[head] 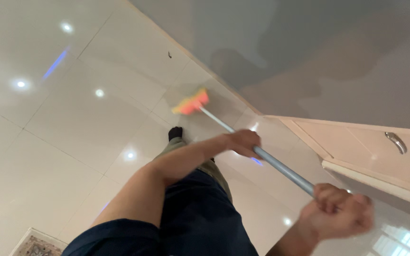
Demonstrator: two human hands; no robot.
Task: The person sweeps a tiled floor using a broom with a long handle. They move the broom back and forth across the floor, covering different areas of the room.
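Observation:
I hold a broom with a grey metal handle [281, 168] and an orange and yellow brush head [191, 102]. My left hand [244, 142] grips the handle about midway down. My right hand [338, 213] is closed around its upper end, near the lower right of the view. The brush head rests on the glossy white tiled floor [72, 123], close to the base of the grey wall [319, 52]. My foot in a dark sock [175, 133] stands just behind the brush head.
A cream cabinet door with a curved metal handle [396, 141] is at the right. A small dark speck [170, 54] lies on the floor near the wall. The corner of a patterned rug [39, 244] shows at the bottom left. Ceiling lights reflect in the tiles.

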